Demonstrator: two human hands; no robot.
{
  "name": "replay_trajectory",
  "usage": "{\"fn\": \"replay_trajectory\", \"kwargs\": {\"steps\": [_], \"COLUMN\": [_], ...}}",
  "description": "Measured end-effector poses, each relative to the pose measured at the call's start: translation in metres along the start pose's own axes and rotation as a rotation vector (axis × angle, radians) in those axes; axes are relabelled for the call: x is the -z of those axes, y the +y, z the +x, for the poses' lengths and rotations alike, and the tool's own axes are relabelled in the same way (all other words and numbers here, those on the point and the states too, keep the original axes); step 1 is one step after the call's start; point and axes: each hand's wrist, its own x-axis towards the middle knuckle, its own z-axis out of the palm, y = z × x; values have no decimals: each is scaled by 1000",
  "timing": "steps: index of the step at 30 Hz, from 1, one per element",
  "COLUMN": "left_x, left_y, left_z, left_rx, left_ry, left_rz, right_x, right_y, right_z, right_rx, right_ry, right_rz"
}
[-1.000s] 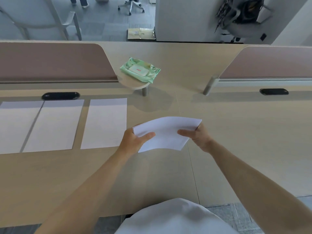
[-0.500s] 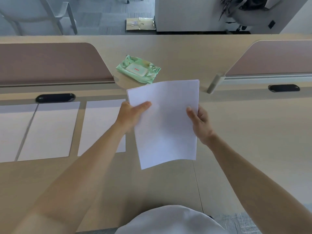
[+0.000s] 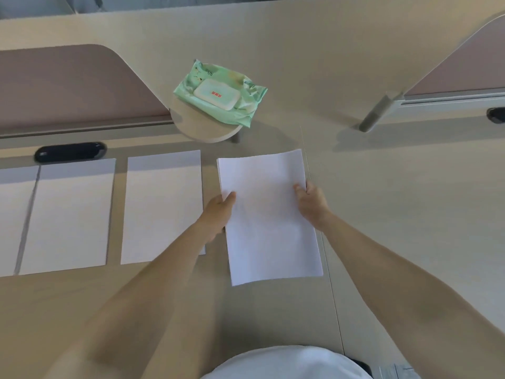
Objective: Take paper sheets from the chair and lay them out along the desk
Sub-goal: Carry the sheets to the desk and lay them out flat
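Left hand and right hand pinching, arms outstretched.

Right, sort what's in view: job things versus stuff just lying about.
Job: white paper sheet gripped at its edges, left hand, right hand, three flat white sheets beside it, pale wooden desk.
Lying about: green plastic wipes pack, black oval cable port, dusty-pink divider panel.

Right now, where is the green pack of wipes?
In the head view, the wipes pack lies centre-top on a small round shelf, just beyond the rightmost sheet.

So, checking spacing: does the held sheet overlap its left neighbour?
No, bare desk shows between the held sheet and the neighbour.
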Motion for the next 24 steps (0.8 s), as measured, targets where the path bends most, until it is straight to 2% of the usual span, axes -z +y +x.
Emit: {"fn": "replay_trajectory", "kwargs": {"steps": [6, 9, 16, 21, 24], "left_x": [-5, -3, -2, -8, -10], "left_y": [11, 18, 29, 29, 29], "left_z": [28, 46, 62, 56, 54], "left_rx": [-95, -79, -47, -71, -72], "left_ry": [197, 225, 365, 342, 337], "left_rz": [179, 203, 105, 91, 38], "right_x": [-16, -17, -14, -13, -13], "right_y": [-14, -18, -8, -9, -8], "right_z": [37, 48, 55, 50, 51], "right_rx": [-66, -130, -280, -244, -240], "right_ry": [-16, 0, 180, 111, 95], "right_rz": [-107, -131, -81, -170, -145]}}
